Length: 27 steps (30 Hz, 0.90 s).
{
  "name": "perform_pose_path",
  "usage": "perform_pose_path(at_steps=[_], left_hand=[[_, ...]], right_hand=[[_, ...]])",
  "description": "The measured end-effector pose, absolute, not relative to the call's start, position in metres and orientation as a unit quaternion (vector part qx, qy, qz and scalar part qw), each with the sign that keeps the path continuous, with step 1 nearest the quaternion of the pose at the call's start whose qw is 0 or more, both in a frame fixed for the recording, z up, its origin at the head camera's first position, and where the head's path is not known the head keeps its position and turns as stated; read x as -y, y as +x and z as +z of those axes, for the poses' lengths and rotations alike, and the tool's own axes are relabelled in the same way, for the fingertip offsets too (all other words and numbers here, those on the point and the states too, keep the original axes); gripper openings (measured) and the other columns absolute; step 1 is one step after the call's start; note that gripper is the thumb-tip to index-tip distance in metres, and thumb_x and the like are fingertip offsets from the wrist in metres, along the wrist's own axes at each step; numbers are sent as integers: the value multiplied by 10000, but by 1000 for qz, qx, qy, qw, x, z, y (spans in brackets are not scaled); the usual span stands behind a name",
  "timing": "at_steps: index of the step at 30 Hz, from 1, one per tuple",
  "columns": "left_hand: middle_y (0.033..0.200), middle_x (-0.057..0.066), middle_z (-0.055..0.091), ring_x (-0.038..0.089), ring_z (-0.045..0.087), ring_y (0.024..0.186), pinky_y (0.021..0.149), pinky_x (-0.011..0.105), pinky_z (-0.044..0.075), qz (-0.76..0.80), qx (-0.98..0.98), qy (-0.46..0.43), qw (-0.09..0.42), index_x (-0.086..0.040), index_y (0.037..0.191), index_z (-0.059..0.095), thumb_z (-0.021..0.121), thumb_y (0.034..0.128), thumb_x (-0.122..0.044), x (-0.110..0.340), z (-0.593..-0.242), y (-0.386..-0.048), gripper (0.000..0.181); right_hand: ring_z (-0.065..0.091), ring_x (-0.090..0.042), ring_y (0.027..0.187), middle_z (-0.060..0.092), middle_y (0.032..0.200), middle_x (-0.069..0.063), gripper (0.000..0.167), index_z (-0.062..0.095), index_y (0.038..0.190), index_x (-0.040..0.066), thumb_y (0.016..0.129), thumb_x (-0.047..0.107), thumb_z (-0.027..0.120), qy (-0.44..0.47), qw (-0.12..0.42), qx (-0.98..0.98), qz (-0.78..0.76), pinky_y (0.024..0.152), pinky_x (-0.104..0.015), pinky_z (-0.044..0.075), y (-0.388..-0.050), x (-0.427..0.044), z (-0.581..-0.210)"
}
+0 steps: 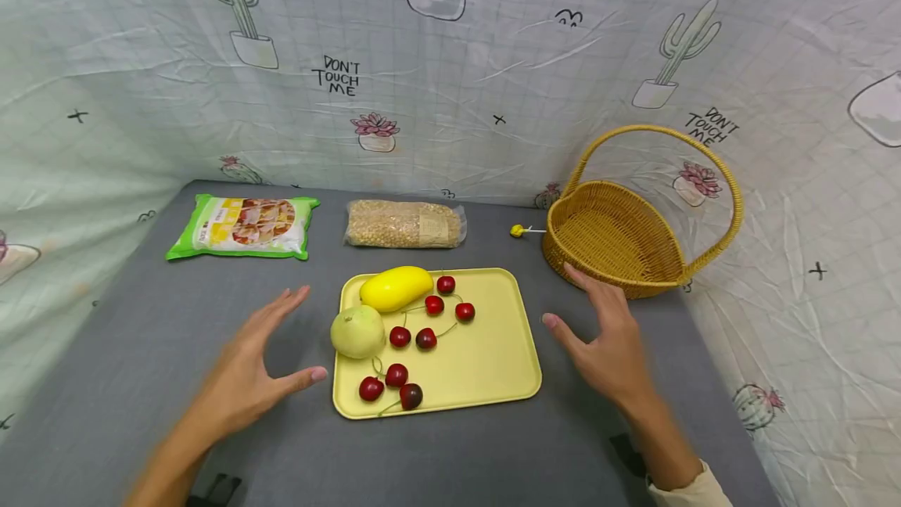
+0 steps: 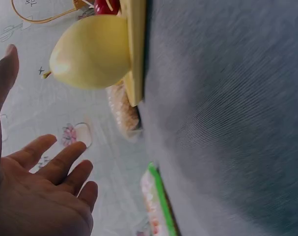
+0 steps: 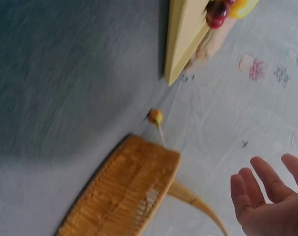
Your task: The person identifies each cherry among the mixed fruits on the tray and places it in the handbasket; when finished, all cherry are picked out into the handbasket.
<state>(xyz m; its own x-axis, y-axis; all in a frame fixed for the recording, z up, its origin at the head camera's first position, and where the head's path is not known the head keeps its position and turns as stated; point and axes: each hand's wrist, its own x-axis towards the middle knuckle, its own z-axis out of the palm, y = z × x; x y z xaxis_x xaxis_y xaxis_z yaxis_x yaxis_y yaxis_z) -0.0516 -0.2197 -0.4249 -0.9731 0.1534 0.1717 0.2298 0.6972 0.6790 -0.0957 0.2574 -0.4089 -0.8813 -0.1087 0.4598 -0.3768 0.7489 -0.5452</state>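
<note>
A yellow tray (image 1: 479, 366) lies on the grey table. On its left half sit a yellow mango (image 1: 396, 289), a pale green pear (image 1: 357, 332) and several dark red cherries (image 1: 400, 336). My left hand (image 1: 246, 370) hovers left of the tray, fingers spread, thumb towards the tray's edge. In the left wrist view the pear (image 2: 92, 51) shows beyond that hand, apart from it. To the right of the tray my right hand (image 1: 608, 339) is held with thumb and fingers apart, just in front of a woven basket (image 1: 598, 233). Neither hand holds anything.
At the back left lies a green-edged food bag (image 1: 246, 227). Beside it is a clear pack of yellowish kernels (image 1: 404, 224). A small yellow lollipop (image 1: 518, 231) on a white stick lies by the basket, whose tall handle (image 1: 735, 194) arches upward. A printed cloth (image 1: 450, 61) hangs behind.
</note>
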Motion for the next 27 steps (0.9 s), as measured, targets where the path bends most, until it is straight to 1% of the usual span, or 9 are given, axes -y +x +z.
perform_pose_path(at_steps=[4,9,12,13,16,19,20,22,27], left_hand=[[1665,228,434,534,423,1486,1070,770,377,-393,915,-84,43,-308,1635,436,985,750,-385,218,-433,-45,1044],[1616,223,509,510,478,1466,1094,726,403,-405,911,-66,40,-252,1570,544,988,738,-393,214,-442,-35,954],[1583,194,561,475,536,1438,1096,642,432,-395,915,-60,44,-252,1524,603,988,725,-418,210,-447,-28,903],[1573,183,575,464,557,1424,1130,548,452,-390,917,-59,48,-257,1510,619,989,718,-424,209,-449,-27,890],[1542,159,612,434,609,1383,1098,442,464,-376,923,-58,61,-257,1464,668,1002,693,-398,204,-452,-23,852],[1531,167,620,434,622,1369,1080,457,482,-369,926,-55,56,-257,1436,695,1013,676,-338,200,-455,-22,829],[1529,175,619,440,622,1367,1050,539,477,-366,928,-54,51,-258,1430,701,1014,672,-328,199,-455,-22,823],[1533,189,611,449,615,1372,1051,595,482,-363,930,-51,39,-251,1420,710,1014,672,-311,197,-457,-21,810],[1561,220,569,486,571,1401,1067,666,487,-367,929,-44,13,-214,1407,720,1003,692,-297,194,-461,-21,774]], right_hand=[[537,-249,1354,617,1528,-14,805,520,1580,331,874,254,899,153,188,910,337,1093,-562,450,-96,-247,-413],[542,-193,1347,606,1546,49,781,516,1580,335,893,298,885,180,157,910,337,1109,-545,469,-97,-234,-418],[551,-177,1320,633,1511,40,767,539,1565,321,884,313,892,197,141,908,342,1095,-552,489,-98,-226,-420],[554,-176,1309,646,1491,33,759,552,1556,315,879,315,896,202,137,907,343,1084,-554,497,-98,-223,-421],[558,-160,1268,679,1423,38,723,594,1523,309,870,335,904,220,121,905,343,1035,-539,523,-101,-216,-422],[560,-134,1225,696,1386,73,680,630,1491,311,871,368,901,235,102,906,337,982,-497,545,-105,-208,-424],[561,-128,1214,700,1380,84,667,639,1483,311,872,375,900,239,95,906,336,966,-484,549,-106,-205,-425],[567,-123,1197,706,1379,102,646,654,1467,314,873,386,896,246,82,907,333,944,-453,550,-109,-201,-427],[581,-145,1182,724,1362,92,590,673,1440,329,890,373,882,251,53,910,325,930,-425,543,-118,-192,-433]])
